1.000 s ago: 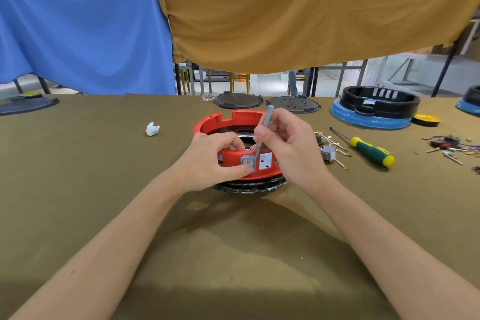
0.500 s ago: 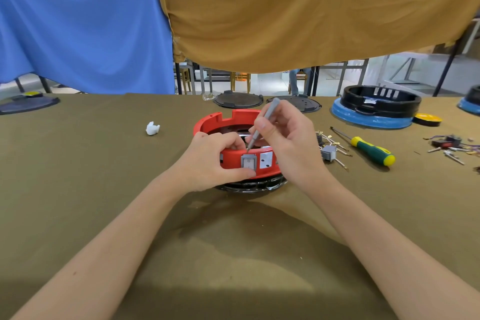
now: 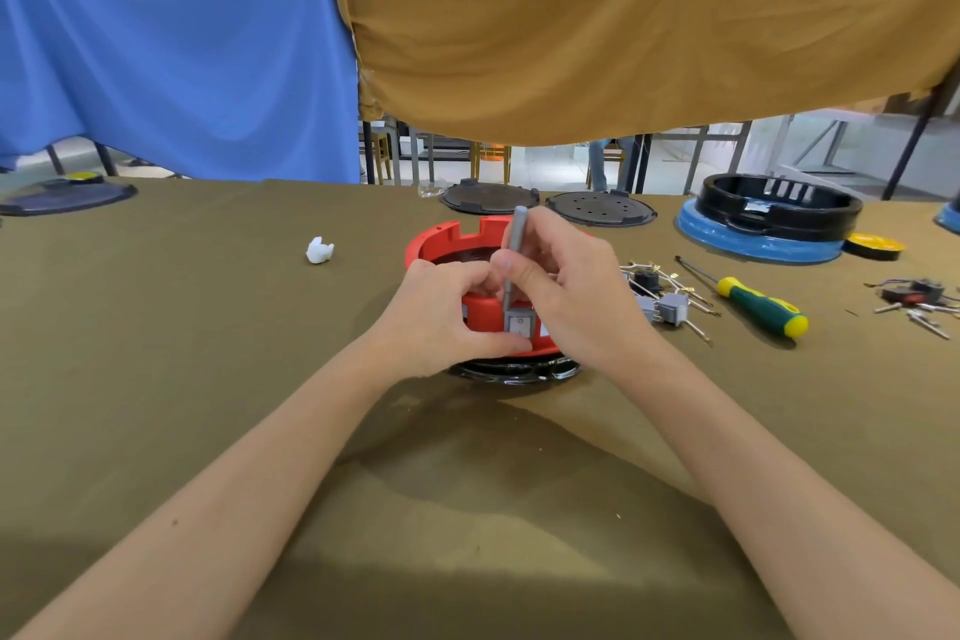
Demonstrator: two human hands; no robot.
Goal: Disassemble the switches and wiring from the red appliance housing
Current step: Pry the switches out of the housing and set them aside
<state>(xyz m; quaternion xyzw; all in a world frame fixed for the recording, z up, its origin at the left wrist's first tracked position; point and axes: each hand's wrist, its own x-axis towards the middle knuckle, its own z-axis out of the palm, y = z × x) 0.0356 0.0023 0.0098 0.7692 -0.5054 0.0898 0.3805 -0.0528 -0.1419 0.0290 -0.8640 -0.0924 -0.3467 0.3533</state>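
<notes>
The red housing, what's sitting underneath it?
Under the red housing a glossy black ribbed base shows at the near edge, resting on the olive cloth. The rest is hidden by housing and hands.

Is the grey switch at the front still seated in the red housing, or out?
Still in: the grey switch sits in the red housing wall, with the grey tool at its top edge.

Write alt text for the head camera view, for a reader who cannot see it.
The right hand holds a slim grey tool upright, tip at a grey switch in the red appliance housing, which the left hand grips. On the olive-covered table to the right lie removed switches with wires and a green-and-yellow screwdriver.
</notes>
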